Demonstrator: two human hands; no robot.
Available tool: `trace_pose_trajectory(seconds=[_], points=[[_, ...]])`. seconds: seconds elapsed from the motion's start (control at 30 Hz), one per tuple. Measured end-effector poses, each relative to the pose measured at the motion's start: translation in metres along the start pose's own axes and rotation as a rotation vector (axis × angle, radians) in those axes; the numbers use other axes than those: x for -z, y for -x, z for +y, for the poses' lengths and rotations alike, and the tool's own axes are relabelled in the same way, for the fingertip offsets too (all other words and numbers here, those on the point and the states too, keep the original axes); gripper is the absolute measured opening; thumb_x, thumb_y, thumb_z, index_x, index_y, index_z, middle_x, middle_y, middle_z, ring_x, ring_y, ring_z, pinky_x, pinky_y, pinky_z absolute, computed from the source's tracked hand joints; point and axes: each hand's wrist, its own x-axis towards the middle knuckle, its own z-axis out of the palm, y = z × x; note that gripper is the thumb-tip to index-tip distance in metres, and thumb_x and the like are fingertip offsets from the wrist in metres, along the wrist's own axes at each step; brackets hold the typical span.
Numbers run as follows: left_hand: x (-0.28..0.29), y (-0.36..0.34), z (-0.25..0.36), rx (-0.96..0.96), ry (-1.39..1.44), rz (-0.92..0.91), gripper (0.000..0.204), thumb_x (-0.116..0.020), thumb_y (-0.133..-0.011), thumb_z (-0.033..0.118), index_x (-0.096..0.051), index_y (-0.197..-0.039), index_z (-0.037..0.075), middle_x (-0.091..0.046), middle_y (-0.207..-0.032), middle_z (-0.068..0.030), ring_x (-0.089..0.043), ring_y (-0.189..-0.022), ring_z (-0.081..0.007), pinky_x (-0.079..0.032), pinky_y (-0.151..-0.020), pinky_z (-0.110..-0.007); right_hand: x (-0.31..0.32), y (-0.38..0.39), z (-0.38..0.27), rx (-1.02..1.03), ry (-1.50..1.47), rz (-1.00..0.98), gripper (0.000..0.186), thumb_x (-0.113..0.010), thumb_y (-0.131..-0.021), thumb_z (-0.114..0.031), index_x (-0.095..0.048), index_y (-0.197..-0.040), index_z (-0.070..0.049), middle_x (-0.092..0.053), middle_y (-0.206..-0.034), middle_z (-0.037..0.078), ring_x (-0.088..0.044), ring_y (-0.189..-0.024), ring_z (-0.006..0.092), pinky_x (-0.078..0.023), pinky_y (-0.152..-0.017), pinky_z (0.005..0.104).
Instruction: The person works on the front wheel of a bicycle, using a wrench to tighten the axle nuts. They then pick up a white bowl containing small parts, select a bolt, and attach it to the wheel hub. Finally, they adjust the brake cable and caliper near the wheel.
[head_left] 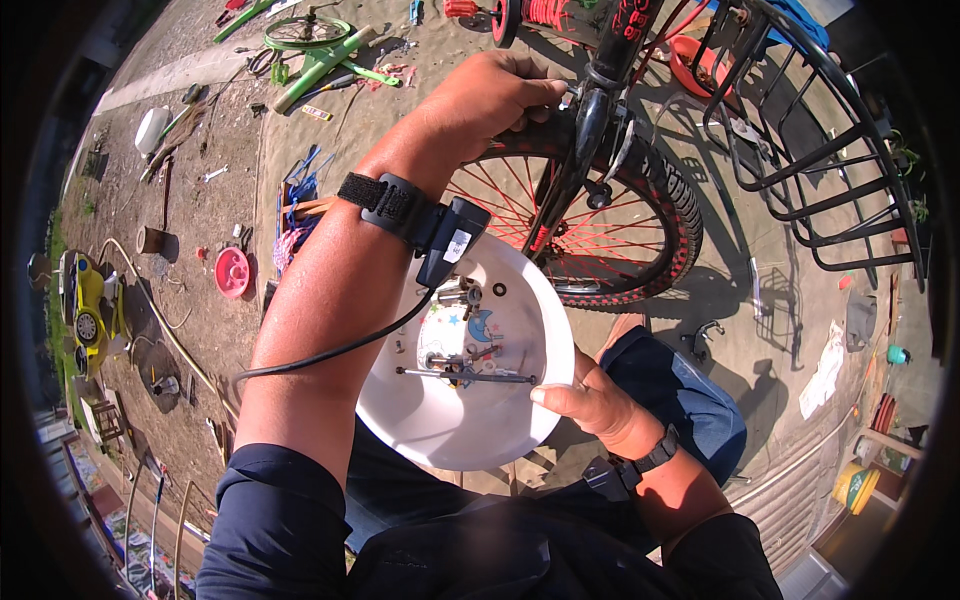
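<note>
A white plastic basin sits over my lap, and my right hand grips its right rim with the thumb on top. Inside lie a thin metal rod, a small black ring and several loose metal parts. My left hand reaches forward across the basin to the bicycle's black front fork. Its fingers are curled at the fork's upper left side, and what they hold is too small to make out. Below it stands the front wheel, with red spokes and a knobby tyre.
A black wire basket stands to the right of the wheel. Beyond it is an orange bowl. On the ground to the left lie a pink dish, a green wheel and frame piece, and a yellow toy car.
</note>
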Motion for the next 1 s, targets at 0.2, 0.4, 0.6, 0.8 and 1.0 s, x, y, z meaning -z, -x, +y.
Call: trace_pose_trajectory(seconds=[0.2,0.4,0.6,0.8,1.0], points=[[-0.0007,0.0046,0.003,0.054,0.083,-0.031,0.015,-0.069,-0.092,0.015,-0.069,-0.101,0.003,-0.06,-0.078,0.0015,-0.051,-0.063,-0.0057,-0.043,-0.055,-0.021,-0.0005,0.0003,-0.0003,-0.003,0.004,-0.001,0.087,-0.064,-0.084,-0.022,-0.018,-0.155,0.001,-0.042,-0.149,0.017,-0.042,-0.137,0.0269,-0.033,-0.114,0.0422],[-0.0021,0.0037,0.0002,0.048,0.069,-0.004,0.019,-0.069,-0.092,0.014,-0.069,-0.107,0.002,-0.06,-0.08,0.0014,-0.051,-0.064,-0.0052,-0.046,-0.058,-0.02,0.001,-0.0011,0.0011,0.014,0.0,-0.023,0.088,-0.065,-0.084,-0.024,-0.017,-0.155,0.001,-0.041,-0.15,0.017,-0.041,-0.138,0.027,-0.032,-0.115,0.0423],[0.0005,0.0011,0.0003,0.014,0.01,-0.006,0.016,-0.069,-0.092,0.013,-0.069,-0.104,0.002,-0.06,-0.08,0.0014,-0.053,-0.065,-0.0057,-0.049,-0.059,-0.021,0.0022,-0.0012,0.0016,0.015,0.018,-0.019,0.09,-0.066,-0.085,-0.026,-0.017,-0.155,0.001,-0.04,-0.15,0.017,-0.04,-0.138,0.0272,-0.031,-0.115,0.0426],[-0.0013,0.0031,0.0024,0.026,0.125,-0.035,0.014,-0.069,-0.092,0.013,-0.068,-0.101,0.002,-0.06,-0.08,0.0003,-0.056,-0.067,-0.0067,-0.056,-0.063,-0.024,0.0006,-0.0032,0.0012,0.029,-0.003,-0.022,0.09,-0.066,-0.085,-0.026,-0.016,-0.155,0.001,-0.04,-0.15,0.017,-0.04,-0.138,0.0271,-0.031,-0.115,0.0424],[-0.0051,0.0058,0.0051,0.014,0.121,-0.009,0.018,-0.07,-0.092,0.015,-0.068,-0.103,0.001,-0.059,-0.078,0.0009,-0.056,-0.067,-0.0069,-0.053,-0.061,-0.023,0.0008,-0.0029,0.0004,0.019,-0.008,-0.018,0.089,-0.065,-0.084,-0.024,-0.016,-0.155,0.001,-0.04,-0.15,0.017,-0.04,-0.138,0.0268,-0.031,-0.115,0.0423]])
